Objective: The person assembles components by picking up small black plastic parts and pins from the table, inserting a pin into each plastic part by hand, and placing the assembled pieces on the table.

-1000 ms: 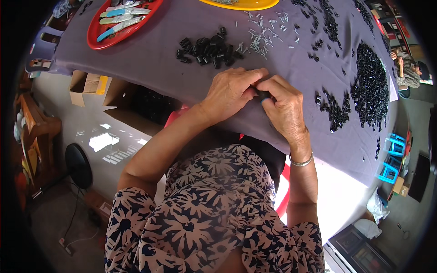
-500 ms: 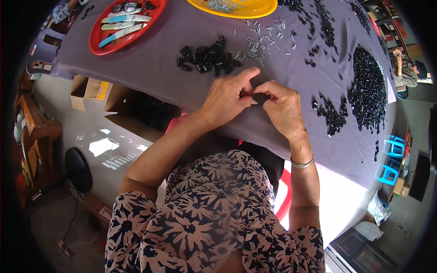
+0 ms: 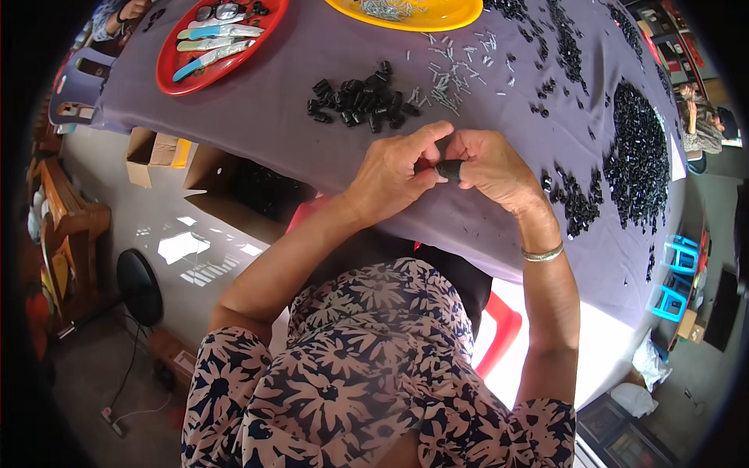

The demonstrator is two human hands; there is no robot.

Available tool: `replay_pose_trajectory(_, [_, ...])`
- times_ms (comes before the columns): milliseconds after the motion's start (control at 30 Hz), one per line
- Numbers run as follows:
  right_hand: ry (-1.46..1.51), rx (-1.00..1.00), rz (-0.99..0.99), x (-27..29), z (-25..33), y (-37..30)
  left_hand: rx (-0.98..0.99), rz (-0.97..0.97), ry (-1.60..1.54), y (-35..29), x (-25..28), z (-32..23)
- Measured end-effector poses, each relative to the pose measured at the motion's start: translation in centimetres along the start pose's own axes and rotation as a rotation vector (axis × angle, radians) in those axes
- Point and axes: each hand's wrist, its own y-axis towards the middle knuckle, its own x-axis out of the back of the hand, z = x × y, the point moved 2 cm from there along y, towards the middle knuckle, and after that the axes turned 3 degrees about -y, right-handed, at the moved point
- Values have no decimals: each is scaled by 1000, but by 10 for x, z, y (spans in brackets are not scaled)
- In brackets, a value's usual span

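Observation:
Close to the table's near edge, my left hand [image 3: 394,168] and my right hand [image 3: 495,168] meet with their fingertips together. My left thumb is bent in against curled fingers, while the forefinger sticks out above. On my right thumb there seems to be a dark wrap [image 3: 449,170]; its tip points at my left thumb. The right fingers are curled in. Whatever small piece sits between the fingertips is hidden. Just beyond my hands lie a heap of short black cylindrical parts [image 3: 359,100] and scattered small silvery pins [image 3: 449,82].
A red tray [image 3: 165,76] with blue and pale handled tools and glasses stands far left. Beside it is a yellow plate [image 3: 421,22] of silvery pins. Heaps of small black parts [image 3: 636,156] cover the right side. An open cardboard box [image 3: 207,175] stands below the table at left.
My right hand has turned and shifted slightly right, its forearm swinging outward. The dark-wrapped thumb now points more toward the left hand. My left hand stays nearly in place.

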Motion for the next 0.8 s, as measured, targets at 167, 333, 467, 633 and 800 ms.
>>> replay_pose_trajectory(167, [-84,-10,30,-4,11,4,-95,18,119,1,-1,-1])
replay_pose_trajectory(333, [-113,-19,44,7,1,4,-142,-32,124,2,-6,-1])
replay_pose_trajectory(467, [145,139,-147,9,-5,-16,-131,-91,188,1,-3,-1])
replay_pose_trajectory(633, [164,227,-398,3,-20,-43,-117,-247,389,1,4,-1])
replay_pose_trajectory(800, [-206,300,-773,35,-54,-64,-81,-314,545,6,18,-3])
